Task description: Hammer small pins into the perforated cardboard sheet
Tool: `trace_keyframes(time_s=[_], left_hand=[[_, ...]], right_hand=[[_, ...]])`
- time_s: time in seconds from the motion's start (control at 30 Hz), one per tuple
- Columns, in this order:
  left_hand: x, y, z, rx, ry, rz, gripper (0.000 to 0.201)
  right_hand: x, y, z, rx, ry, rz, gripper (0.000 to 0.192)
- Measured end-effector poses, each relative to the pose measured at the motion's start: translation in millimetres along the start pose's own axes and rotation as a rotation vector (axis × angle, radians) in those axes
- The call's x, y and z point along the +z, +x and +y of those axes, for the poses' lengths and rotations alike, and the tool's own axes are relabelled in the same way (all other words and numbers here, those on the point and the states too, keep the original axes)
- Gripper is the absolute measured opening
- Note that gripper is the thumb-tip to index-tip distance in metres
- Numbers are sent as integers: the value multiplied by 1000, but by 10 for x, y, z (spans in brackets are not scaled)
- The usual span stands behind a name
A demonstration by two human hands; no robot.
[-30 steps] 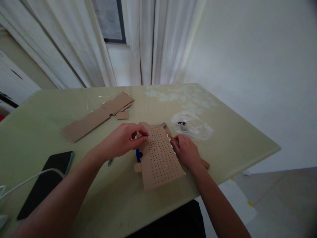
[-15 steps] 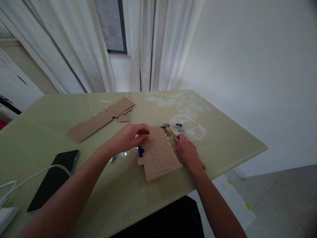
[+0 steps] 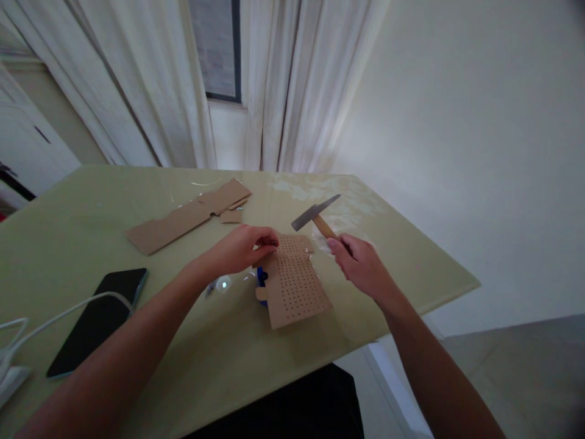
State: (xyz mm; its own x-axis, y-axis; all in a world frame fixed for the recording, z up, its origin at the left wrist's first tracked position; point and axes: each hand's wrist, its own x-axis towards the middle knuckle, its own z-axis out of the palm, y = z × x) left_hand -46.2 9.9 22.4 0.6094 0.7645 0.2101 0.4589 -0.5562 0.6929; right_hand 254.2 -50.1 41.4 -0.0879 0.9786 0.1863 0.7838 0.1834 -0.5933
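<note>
My right hand (image 3: pixel 361 265) grips the wooden handle of a hammer (image 3: pixel 315 213), its metal head raised above the table. My left hand (image 3: pixel 242 249) rests at the far left corner of a piece of cardboard (image 3: pixel 299 283) dotted with rows of small holes. Thumb and forefinger are pinched there around something too small to make out. A blue object (image 3: pixel 261 277) sits under the cardboard's left edge, mostly hidden, beside a small cardboard tab (image 3: pixel 261 294). A few thin metal pieces, perhaps nails (image 3: pixel 211 288), lie near my left wrist.
Long cardboard strips (image 3: pixel 187 222) lie further back on the greenish table (image 3: pixel 219 360). At the left are a black phone or tablet (image 3: pixel 98 320) and a white cable (image 3: pixel 86 299). A clear plastic bag (image 3: pixel 351 227) lies behind my right hand.
My right hand has lifted the hammer off the table beside the cardboard, up and to the right. My left hand keeps its pinch at the cardboard's corner.
</note>
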Motion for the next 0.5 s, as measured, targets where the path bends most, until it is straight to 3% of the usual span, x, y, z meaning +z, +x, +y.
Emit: trace_keyframes(time_s=[0.2,0.5], left_hand=[[10,18,-31,0,-14,15,12],[13,30,-14,-4,23,3,13]], right_hand=[[-164,30,-297,-78,-22,-161,42],[-248,47,-347,-165,-182,-72,40]])
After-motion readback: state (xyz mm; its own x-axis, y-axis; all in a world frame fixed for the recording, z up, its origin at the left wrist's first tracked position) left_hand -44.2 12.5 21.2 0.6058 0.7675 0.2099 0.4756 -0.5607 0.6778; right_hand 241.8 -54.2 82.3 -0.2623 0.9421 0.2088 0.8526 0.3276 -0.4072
